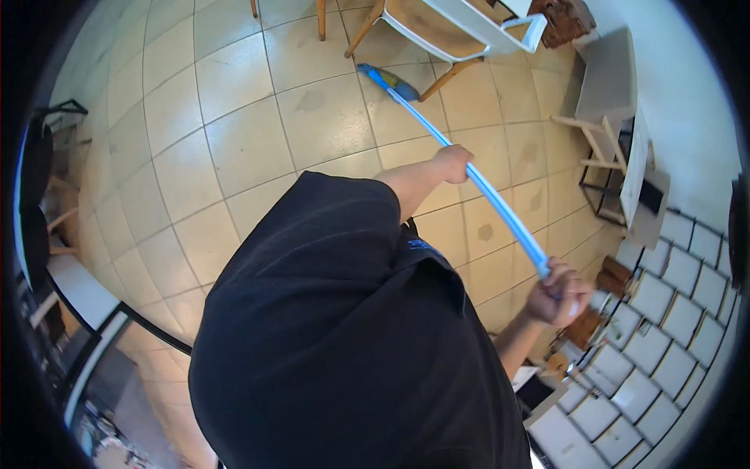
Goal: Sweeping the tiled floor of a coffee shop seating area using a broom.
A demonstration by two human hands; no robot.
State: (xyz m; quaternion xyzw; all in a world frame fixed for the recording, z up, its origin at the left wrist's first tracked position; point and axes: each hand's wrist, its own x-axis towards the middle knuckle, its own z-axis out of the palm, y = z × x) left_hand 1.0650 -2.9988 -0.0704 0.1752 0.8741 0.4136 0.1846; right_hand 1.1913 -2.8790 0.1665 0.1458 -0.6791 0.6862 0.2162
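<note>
A mop with a long light-blue handle [500, 205] slants across the floor in front of me. Its flat head [396, 84], blue with a grey-green pad, lies on the tiles beside the front leg of a chair [426, 31] with a wooden seat and white frame. Partway down the handle, my left hand [451, 164] is closed around it. My right hand [558, 293] grips the upper end, fingers wrapped round. What the pad touches underneath is hidden.
Beige tiles [242, 148] with dark stains cover the floor. To the right stand a grey upholstered chair [609, 78] and a white-topped table [637, 168]; a wall of white panels [660, 297] lies beyond. Dark chairs [39, 187] and a black-edged table [86, 297] stand left.
</note>
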